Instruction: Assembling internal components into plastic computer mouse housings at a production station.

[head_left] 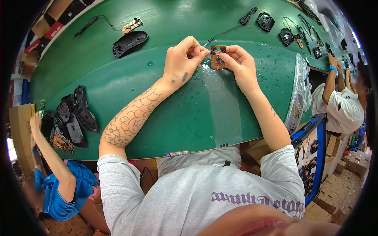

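1. Fingers first: the left hand (184, 59) has its thumb and forefinger pinched narrow at the top left corner of a small brown printed circuit board (217, 57), right where a thin black cable (232, 27) meets it.
2. The right hand (240, 63) pinches the same board from its right edge, fingers curled tight around it, so 2 hands share 1 board.
3. That board sits just above the green work table (118, 78), held upright-ish between both hands, near the table's far-middle.
4. The cable runs from the board up and away to a coiled bundle near the far edge.
5. Below the hands, 1 clear plastic sheet (222, 110) lies flat on the green surface, reaching toward the person's grey T-shirt (189, 192).
6. Far left, 1 black plastic mouse base shell (130, 42) lies alone, and just beyond it 1 second small circuit board with its own black cable (132, 24).
7. At the left edge, a pile of black mouse shells (75, 114) is stacked close together; I cannot count them for certain.
8. A co-worker in a blue top (59, 192) reaches a hand toward that pile.
9. Far right, more black mouse parts with cables (287, 35) dot the table, at least 3, well apart from the hands.
10. A second co-worker in a white shirt (342, 110) has both hands on the table's right end.
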Demonstrator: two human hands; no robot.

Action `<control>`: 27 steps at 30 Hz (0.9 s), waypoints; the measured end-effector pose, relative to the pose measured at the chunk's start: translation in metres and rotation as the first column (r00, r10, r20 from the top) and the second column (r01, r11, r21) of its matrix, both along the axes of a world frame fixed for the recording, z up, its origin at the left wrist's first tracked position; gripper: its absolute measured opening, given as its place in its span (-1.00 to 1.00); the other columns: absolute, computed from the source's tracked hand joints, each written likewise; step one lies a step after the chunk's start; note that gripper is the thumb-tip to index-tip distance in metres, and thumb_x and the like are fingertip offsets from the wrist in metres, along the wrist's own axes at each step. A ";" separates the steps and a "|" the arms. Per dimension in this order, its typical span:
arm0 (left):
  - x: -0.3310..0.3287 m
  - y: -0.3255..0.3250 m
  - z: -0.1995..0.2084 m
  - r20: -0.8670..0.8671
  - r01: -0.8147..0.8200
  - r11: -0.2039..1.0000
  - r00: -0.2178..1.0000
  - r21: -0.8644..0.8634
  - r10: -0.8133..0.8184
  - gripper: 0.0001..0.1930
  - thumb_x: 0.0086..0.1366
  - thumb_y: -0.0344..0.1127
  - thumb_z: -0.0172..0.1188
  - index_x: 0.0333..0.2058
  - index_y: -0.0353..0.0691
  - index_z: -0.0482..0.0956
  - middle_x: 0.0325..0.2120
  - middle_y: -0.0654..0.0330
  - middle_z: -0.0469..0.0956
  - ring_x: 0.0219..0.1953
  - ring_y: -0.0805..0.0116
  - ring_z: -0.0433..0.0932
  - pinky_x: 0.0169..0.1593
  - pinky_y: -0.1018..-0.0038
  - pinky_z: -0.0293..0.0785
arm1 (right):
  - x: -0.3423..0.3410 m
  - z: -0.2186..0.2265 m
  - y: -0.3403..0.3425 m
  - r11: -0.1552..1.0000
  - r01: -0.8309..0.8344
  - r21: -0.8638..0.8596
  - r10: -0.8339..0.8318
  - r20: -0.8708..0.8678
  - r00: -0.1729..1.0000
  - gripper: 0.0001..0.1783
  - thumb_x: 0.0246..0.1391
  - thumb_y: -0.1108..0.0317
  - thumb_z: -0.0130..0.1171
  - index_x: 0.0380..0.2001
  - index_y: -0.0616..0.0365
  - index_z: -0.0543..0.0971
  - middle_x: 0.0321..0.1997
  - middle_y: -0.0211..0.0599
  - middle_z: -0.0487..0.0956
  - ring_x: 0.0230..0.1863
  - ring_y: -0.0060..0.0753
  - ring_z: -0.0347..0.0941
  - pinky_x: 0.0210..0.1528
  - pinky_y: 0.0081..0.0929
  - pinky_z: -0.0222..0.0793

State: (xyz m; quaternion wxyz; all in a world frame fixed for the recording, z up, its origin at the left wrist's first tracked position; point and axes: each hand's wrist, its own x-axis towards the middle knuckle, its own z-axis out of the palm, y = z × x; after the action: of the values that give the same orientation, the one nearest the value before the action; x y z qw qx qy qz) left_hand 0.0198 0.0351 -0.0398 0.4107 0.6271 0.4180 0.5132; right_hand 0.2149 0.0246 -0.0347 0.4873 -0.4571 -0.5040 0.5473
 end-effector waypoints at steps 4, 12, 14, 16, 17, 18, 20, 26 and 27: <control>0.001 -0.002 0.002 -0.034 0.001 0.999 0.999 -0.042 -0.002 -0.67 0.19 -0.54 0.33 -0.53 -0.19 0.28 -0.46 0.22 0.64 -0.58 0.61 0.37 -0.47 0.70 0.38 | 0.000 0.001 -0.001 1.000 -0.011 -0.006 0.011 -0.016 1.000 -0.79 0.17 0.48 0.23 -0.15 0.34 0.52 -0.21 -0.16 0.66 -0.28 -0.49 0.57 -0.21 -0.62 0.55; 0.004 -0.005 0.003 0.015 0.023 0.998 1.000 -0.053 -0.022 -0.76 0.22 -0.54 0.29 -0.48 -0.23 0.37 -0.44 0.24 0.59 -0.55 0.60 0.37 -0.45 0.70 0.36 | 0.003 -0.004 0.000 1.000 -0.030 -0.002 0.030 -0.051 0.998 -0.80 0.17 0.50 0.21 -0.15 0.33 0.50 -0.20 -0.17 0.66 -0.27 -0.50 0.56 -0.20 -0.63 0.53; 0.005 -0.005 0.004 0.023 0.039 0.997 0.999 -0.069 -0.038 -0.78 0.24 -0.53 0.28 -0.47 -0.23 0.37 -0.38 0.20 0.61 -0.52 0.60 0.38 -0.42 0.71 0.38 | 0.004 -0.005 0.001 0.999 -0.038 -0.003 0.038 -0.072 0.997 -0.80 0.17 0.51 0.21 -0.15 0.33 0.50 -0.20 -0.17 0.66 -0.26 -0.50 0.56 -0.20 -0.63 0.53; 0.007 -0.005 0.003 0.028 0.017 0.996 0.999 -0.090 -0.014 -0.86 0.24 -0.51 0.26 -0.41 -0.26 0.44 -0.40 0.23 0.59 -0.51 0.58 0.39 -0.41 0.67 0.36 | 0.003 -0.007 0.003 0.999 -0.045 0.014 0.046 -0.063 0.997 -0.80 0.17 0.51 0.21 -0.15 0.32 0.50 -0.19 -0.18 0.66 -0.25 -0.51 0.56 -0.19 -0.64 0.52; 0.008 -0.004 0.003 0.031 0.006 0.995 1.000 -0.098 -0.003 -0.90 0.25 -0.50 0.25 -0.38 -0.27 0.47 -0.42 0.25 0.57 -0.50 0.58 0.40 -0.41 0.65 0.35 | 0.003 -0.008 0.003 0.999 -0.048 0.025 0.049 -0.058 0.997 -0.80 0.18 0.51 0.20 -0.15 0.32 0.49 -0.19 -0.18 0.65 -0.25 -0.51 0.56 -0.19 -0.64 0.51; 0.008 -0.003 0.004 0.033 -0.003 0.994 0.999 -0.105 0.007 -0.93 0.25 -0.49 0.23 -0.34 -0.28 0.51 -0.43 0.26 0.56 -0.50 0.57 0.40 -0.41 0.64 0.33 | 0.003 -0.009 0.004 0.998 -0.049 0.037 0.051 -0.054 0.997 -0.80 0.18 0.51 0.20 -0.14 0.31 0.49 -0.19 -0.18 0.65 -0.25 -0.51 0.56 -0.18 -0.64 0.51; 0.007 0.000 0.001 -0.049 -0.007 1.000 0.999 -0.013 0.007 -0.94 0.26 -0.48 0.22 -0.32 -0.29 0.52 -0.42 0.26 0.56 -0.49 0.56 0.41 -0.40 0.63 0.34 | 0.002 -0.008 0.005 0.998 -0.047 0.040 0.050 -0.076 0.996 -0.80 0.18 0.51 0.20 -0.14 0.31 0.49 -0.19 -0.18 0.65 -0.24 -0.51 0.56 -0.17 -0.65 0.50; 0.006 0.006 -0.009 -0.206 0.024 0.978 0.978 0.207 0.019 -0.88 0.31 -0.40 0.18 -0.22 -0.30 0.56 -0.42 0.24 0.54 -0.48 0.51 0.43 -0.38 0.62 0.38 | -0.002 -0.014 0.003 0.996 -0.022 0.088 0.035 -0.154 0.987 -0.76 0.19 0.49 0.19 -0.09 0.30 0.50 -0.13 -0.18 0.64 -0.18 -0.50 0.55 -0.11 -0.63 0.49; 0.007 0.009 -0.009 -0.170 0.029 0.983 0.985 0.182 0.002 -0.86 0.31 -0.37 0.18 -0.22 -0.30 0.56 -0.43 0.24 0.53 -0.48 0.51 0.43 -0.39 0.61 0.38 | -0.004 -0.016 0.003 0.994 -0.012 0.112 0.030 -0.158 0.987 -0.75 0.20 0.48 0.19 -0.07 0.30 0.50 -0.11 -0.17 0.63 -0.15 -0.49 0.55 -0.10 -0.62 0.49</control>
State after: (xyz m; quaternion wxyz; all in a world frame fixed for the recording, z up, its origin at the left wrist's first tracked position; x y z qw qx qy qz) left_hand 0.0263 0.0443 -0.0486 0.3174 0.7065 0.3980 0.4916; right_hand 0.2112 0.0280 -0.0509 0.5448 -0.3787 -0.4979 0.5585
